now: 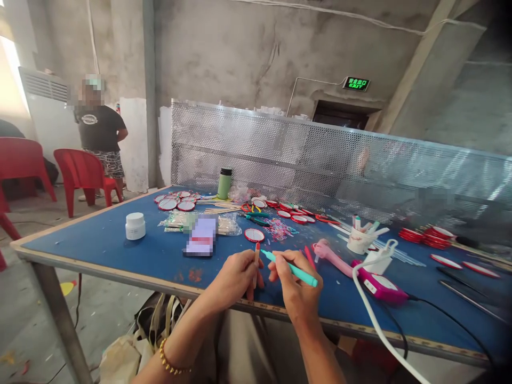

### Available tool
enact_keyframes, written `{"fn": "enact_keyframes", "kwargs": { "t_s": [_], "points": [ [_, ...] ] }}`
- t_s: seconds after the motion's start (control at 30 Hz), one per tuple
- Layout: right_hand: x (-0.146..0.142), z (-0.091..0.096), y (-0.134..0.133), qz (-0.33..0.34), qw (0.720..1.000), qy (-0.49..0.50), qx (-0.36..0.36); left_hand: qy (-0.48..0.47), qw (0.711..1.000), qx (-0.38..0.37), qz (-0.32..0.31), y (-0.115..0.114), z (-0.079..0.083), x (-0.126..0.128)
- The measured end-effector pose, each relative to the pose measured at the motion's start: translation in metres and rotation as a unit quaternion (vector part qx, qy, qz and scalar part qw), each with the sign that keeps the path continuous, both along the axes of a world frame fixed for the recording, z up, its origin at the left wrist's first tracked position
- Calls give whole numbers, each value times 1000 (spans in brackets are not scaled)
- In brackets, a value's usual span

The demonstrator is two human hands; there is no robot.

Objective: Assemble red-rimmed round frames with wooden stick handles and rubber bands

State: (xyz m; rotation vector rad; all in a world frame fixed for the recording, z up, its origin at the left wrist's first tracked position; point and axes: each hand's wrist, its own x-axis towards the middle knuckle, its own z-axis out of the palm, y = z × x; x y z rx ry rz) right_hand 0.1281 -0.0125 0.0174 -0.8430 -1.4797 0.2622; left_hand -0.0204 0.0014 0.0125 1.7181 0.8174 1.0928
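Note:
Near the table's front edge, my left hand (239, 274) is closed on a flat wooden stick (256, 266), held upright, its top end red. My right hand (296, 277) grips a turquoise marker pen (296, 271) like a writing tool. The pen's tip points left at the upper part of the stick; whether they touch I cannot tell. Just beyond the stick lies a small round red-rimmed disc (254, 235). To the right of my right hand is a pink hot glue gun (334, 258).
On the blue table (160, 266) are a white jar (135, 226), a phone (201, 236), a green bottle (224, 184), pliers (256, 218), and a cup of pens (360, 240). A white cable (372, 314) crosses at right. A perforated metal screen (256, 144) stands behind; a person (100, 128) stands far left.

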Motion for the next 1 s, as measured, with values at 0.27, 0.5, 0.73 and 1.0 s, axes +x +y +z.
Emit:
{"fn": "enact_keyframes", "kwargs": {
  "t_s": [0.27, 0.5, 0.73, 1.0],
  "points": [
    [0, 0, 0, -2, 999, -37, -9, -2, 1000, 14, 0, -1, 0, -1],
    [-1, 0, 0, 2, 999, -43, -11, 8, 1000, 21, 9, -3, 2, 0],
    [-2, 0, 0, 5, 999, -44, -13, 16, 999, 31, 10, -3, 0, 0],
    [-2, 1, 0, -4, 998, -59, -24, 16, 999, 27, 13, -3, 2, -1]
  ]
}}
